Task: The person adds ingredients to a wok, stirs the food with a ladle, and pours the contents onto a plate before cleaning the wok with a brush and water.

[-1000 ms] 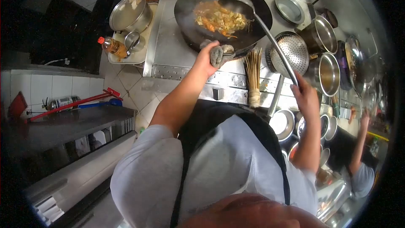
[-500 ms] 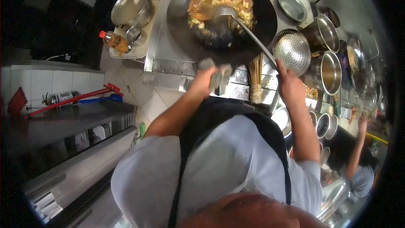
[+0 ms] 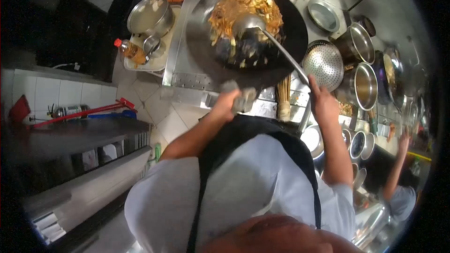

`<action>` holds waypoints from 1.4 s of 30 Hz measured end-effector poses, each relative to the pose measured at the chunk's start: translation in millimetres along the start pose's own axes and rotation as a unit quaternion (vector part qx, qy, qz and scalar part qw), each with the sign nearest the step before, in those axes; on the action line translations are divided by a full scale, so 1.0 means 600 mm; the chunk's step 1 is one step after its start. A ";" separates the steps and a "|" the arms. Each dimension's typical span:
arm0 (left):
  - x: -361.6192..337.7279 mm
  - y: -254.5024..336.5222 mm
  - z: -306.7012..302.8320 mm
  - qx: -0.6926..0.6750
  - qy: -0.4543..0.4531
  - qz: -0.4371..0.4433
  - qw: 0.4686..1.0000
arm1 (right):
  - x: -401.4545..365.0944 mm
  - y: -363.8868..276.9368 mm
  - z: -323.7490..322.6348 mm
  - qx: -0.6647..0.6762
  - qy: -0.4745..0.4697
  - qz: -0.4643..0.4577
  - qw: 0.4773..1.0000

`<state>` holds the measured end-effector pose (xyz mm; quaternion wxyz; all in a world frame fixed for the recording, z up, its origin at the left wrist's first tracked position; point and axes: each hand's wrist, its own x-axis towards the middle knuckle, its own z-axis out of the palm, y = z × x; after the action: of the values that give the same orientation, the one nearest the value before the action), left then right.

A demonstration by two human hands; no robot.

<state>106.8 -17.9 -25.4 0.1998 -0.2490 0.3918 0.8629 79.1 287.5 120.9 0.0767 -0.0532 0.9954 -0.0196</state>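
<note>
A large dark wok (image 3: 199, 33) sits on the steel stove, with chopped, sauce-coated food (image 3: 251, 0) heaped on its far side. My left hand (image 3: 227, 105) is closed on a folded grey cloth (image 3: 244, 100) at the wok's near edge; whatever part of the wok lies under the cloth is hidden. In my right hand (image 3: 324, 105) is the long handle of a metal ladle (image 3: 281, 49). Its rounded bowl rests against the near side of the food, over the wok's middle. Small bits of food are scattered below it on the dark metal.
Right of the wok are a perforated strainer (image 3: 323, 68), a bamboo brush (image 3: 283, 98) and steel pots (image 3: 365, 86). Leftward, a tray (image 3: 129, 64) bears a pot (image 3: 150, 16) and a red-capped bottle (image 3: 131, 51). Another arm (image 3: 398, 164) shows far right, possibly a reflection.
The food has shifted and looks browner and more gathered at the far side. The ladle's bowl has moved slightly nearer and turned its rounded back upward. Both hands keep their grips.
</note>
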 end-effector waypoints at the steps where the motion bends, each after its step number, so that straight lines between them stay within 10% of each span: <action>1: -0.017 -0.003 0.002 -0.027 -0.024 0.001 0.999 | -0.018 0.026 0.019 0.029 0.018 -0.014 0.999; 5: -0.006 0.068 0.035 -0.028 -0.025 -0.005 0.999 | -0.082 0.050 0.003 0.300 0.006 -0.026 0.954; 13: 0.035 0.089 0.059 -0.062 -0.041 -0.048 0.996 | -0.003 -0.058 -0.047 0.299 -0.035 0.078 0.950; 15: -0.048 0.090 0.111 0.090 0.004 0.159 0.983 | 0.042 -0.048 0.052 0.261 0.063 0.046 0.962; 17: -0.078 0.120 0.138 0.220 0.117 0.032 0.968 | 0.056 -0.080 0.063 0.345 -0.020 0.083 0.935; 20: -0.023 0.067 0.072 0.272 0.065 0.144 0.949 | 0.016 -0.134 0.037 0.563 -0.129 0.036 0.815; 23: -0.098 0.117 0.098 0.279 0.046 0.128 0.951 | -0.062 -0.185 -0.062 0.784 -0.246 0.125 0.557; 26: -0.132 0.140 0.048 0.067 -0.069 -0.027 0.995 | -0.143 -0.191 -0.035 0.872 -0.235 0.138 0.407; 29: -0.060 0.061 -0.167 0.071 -0.154 -0.133 0.977 | -0.222 -0.234 -0.043 0.867 -0.203 0.133 0.435; 32: -0.213 0.140 -0.041 0.246 -0.005 -0.111 0.963 | -0.315 -0.278 -0.011 0.893 -0.128 0.162 0.400; 33: -0.206 0.129 -0.103 0.517 -0.177 0.167 0.821 | -0.345 -0.303 -0.021 0.903 -0.108 0.195 0.367; 34: -0.171 0.140 -0.159 0.621 -0.306 0.301 0.656 | -0.373 -0.319 0.005 0.902 -0.096 0.168 0.387; 35: -0.175 0.144 -0.159 0.604 -0.278 0.136 0.734 | -0.399 -0.335 0.030 0.894 -0.082 0.165 0.409; 36: -0.162 0.148 -0.183 0.627 -0.318 0.200 0.682 | -0.418 -0.353 0.095 0.867 -0.029 0.048 0.496; 38: -0.078 0.150 -0.263 0.637 -0.403 0.254 0.606 | -0.496 -0.380 0.041 0.772 -0.018 0.135 0.620; 41: -0.017 0.141 -0.262 0.571 -0.290 0.033 0.768 | -0.613 -0.429 0.099 0.411 0.091 0.239 0.875; 42: -0.065 0.141 -0.206 0.527 -0.244 -0.054 0.812 | -0.546 -0.476 0.050 0.382 0.068 0.274 0.880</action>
<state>125.9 -171.6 -24.1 0.4361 0.0924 0.7108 0.5441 435.1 38.5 154.1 0.0254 0.2570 0.8883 -0.3797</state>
